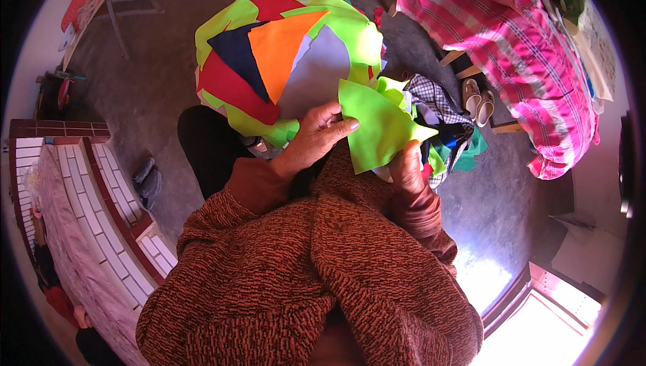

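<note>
Head view. Both hands held one lime-green felt cutout point(378, 129), roughly triangular, in front of the chest, just right of centre. Left hand point(316, 138) pinched its upper left edge, thumb on top, fingers curled under. Right hand point(408, 167) gripped its lower right corner, fingers closed on the cloth. The cutout's long axis ran from far left to near right; its sharpest tip pointed right, towards the right hand, and its broad edge faced far left.

Just beyond the left hand lay a heap of flat felt pieces point(282, 56) in lime, red, orange, navy and pale grey, overlapping, touching the held cutout at its far edge. A checked black-and-white cloth point(437, 100) sat right of the cutout, partly hidden behind it. A pink plaid bedcover point(511, 43) lay far right. A pair of beige shoes point(476, 100) stood on the concrete floor point(148, 90) beside it.
</note>
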`<action>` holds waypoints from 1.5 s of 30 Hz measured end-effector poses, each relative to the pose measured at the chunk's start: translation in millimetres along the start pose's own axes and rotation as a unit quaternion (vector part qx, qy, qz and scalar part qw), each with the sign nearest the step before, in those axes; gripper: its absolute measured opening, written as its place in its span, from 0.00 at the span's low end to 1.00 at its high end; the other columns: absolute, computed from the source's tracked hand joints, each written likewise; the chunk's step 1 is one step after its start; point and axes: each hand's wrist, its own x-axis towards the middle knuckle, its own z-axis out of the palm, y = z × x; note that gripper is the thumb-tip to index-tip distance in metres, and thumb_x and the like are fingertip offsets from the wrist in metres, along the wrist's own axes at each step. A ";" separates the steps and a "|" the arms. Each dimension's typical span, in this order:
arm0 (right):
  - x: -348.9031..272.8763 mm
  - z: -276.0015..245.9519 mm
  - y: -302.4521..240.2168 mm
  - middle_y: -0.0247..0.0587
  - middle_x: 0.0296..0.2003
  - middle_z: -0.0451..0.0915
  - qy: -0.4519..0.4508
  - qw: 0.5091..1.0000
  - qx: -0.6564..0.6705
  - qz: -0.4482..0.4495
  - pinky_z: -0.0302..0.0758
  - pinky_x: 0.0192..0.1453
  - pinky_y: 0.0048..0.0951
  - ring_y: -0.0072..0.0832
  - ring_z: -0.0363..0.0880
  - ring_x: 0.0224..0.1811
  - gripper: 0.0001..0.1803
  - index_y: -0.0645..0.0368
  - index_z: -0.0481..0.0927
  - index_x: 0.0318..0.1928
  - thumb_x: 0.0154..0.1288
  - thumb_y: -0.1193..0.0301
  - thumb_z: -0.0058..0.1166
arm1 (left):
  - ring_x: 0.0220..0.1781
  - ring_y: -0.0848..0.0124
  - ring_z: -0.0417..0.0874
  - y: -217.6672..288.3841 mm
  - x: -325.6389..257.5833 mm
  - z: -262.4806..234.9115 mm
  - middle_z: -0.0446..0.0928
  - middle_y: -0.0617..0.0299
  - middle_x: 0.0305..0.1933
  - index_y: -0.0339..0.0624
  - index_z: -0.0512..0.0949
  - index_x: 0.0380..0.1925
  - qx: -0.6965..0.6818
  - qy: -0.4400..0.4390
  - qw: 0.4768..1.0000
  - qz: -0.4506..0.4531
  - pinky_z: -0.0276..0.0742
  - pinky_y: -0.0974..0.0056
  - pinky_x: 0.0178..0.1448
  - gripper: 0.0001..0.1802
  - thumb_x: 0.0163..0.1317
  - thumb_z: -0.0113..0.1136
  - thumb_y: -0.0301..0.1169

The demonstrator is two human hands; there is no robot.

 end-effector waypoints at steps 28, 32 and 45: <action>23.8 -31.2 1.2 0.39 0.48 0.78 0.140 0.973 0.183 0.030 0.71 0.57 0.33 0.30 0.77 0.50 0.22 0.65 0.72 0.55 0.61 0.69 0.52 | 0.42 0.78 0.76 55.4 -12.9 1.2 0.77 0.66 0.45 0.39 0.73 0.52 -0.016 0.010 0.999 -0.036 0.72 0.70 0.45 0.16 0.65 0.52 0.31; 23.5 -28.0 7.6 0.37 0.47 0.78 0.148 0.981 0.125 0.013 0.71 0.54 0.31 0.28 0.77 0.47 0.22 0.64 0.72 0.55 0.61 0.70 0.53 | 0.48 0.71 0.78 82.6 2.0 -20.0 0.77 0.59 0.46 0.36 0.70 0.52 -0.019 0.112 0.993 0.033 0.74 0.65 0.52 0.15 0.66 0.50 0.27; 17.9 -3.8 -4.1 0.36 0.43 0.79 0.196 0.980 0.014 -0.006 0.71 0.50 0.27 0.25 0.77 0.42 0.19 0.65 0.75 0.52 0.62 0.70 0.51 | 0.53 0.71 0.77 159.4 128.3 -139.1 0.76 0.60 0.51 0.40 0.68 0.57 0.187 0.168 0.945 0.209 0.75 0.63 0.55 0.20 0.64 0.51 0.22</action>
